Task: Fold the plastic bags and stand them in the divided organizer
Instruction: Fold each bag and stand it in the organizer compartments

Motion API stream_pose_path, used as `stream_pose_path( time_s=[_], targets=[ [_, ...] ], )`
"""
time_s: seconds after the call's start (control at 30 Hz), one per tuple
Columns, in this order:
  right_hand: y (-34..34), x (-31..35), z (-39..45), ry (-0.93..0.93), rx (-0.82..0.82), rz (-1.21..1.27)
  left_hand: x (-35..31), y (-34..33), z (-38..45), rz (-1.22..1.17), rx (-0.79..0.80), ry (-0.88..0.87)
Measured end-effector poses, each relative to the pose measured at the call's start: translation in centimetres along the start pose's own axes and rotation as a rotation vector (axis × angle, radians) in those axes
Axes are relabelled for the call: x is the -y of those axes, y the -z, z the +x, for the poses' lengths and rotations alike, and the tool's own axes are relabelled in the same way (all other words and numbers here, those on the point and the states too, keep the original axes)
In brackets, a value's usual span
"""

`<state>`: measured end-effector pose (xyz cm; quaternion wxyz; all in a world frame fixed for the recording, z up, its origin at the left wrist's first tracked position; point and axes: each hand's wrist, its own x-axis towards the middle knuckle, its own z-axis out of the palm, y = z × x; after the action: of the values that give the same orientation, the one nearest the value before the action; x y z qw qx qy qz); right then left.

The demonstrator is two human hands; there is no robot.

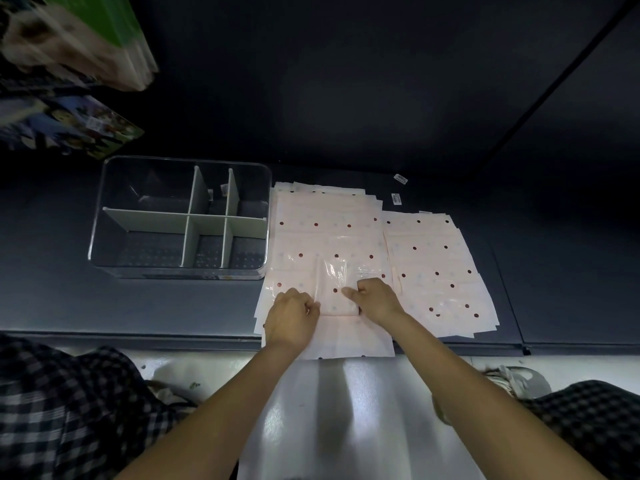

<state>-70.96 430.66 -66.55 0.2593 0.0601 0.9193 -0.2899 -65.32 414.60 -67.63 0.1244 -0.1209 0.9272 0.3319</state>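
Pale pink plastic bags with dark red dots lie in two flat stacks on the dark shelf, a left stack (325,223) and a right stack (436,268). On the left stack, a narrow folded bag (334,289) lies lengthwise. My left hand (294,315) pinches its near left edge and my right hand (375,297) pinches its near right edge. A clear divided organizer (183,216) with white dividers stands left of the stacks, and its compartments hold no bags.
The shelf's front edge (138,337) runs just below the bags, with a light floor beneath. Colourful boxed goods (69,126) stand at the upper left. Two small labels (398,188) lie behind the stacks. My checked trousers fill both lower corners.
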Motion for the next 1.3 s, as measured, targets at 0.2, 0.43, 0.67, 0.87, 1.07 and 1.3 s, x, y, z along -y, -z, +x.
stream_pose_path(
  time_s=[0.2,0.43,0.67,0.87,1.07,1.3],
  targets=[
    [-0.5,0.4,-0.4,-0.041,-0.024,0.021,-0.1,0.6,0.2,-0.048,0.037,0.09],
    [-0.8,1.2,-0.7,-0.075,-0.045,0.02,-0.4,0.4,-1.1,0.205,-0.194,-0.132],
    [-0.9,1.3,-0.4,-0.093,-0.053,0.023,1.9,-0.3,-1.4,0.632,0.215,-0.61],
    [-1.3,1.5,-1.4,-0.052,-0.195,-0.023,2.4,-0.1,-1.4,0.718,0.276,-0.619],
    [-2.2,4.2,-2.4,0.197,-0.129,0.687,2.6,-0.5,-1.3,0.74,0.275,-0.643],
    [-2.4,5.1,-2.9,0.246,0.225,0.859,2.5,-0.6,-1.0,0.767,0.323,-0.625]
  ],
)
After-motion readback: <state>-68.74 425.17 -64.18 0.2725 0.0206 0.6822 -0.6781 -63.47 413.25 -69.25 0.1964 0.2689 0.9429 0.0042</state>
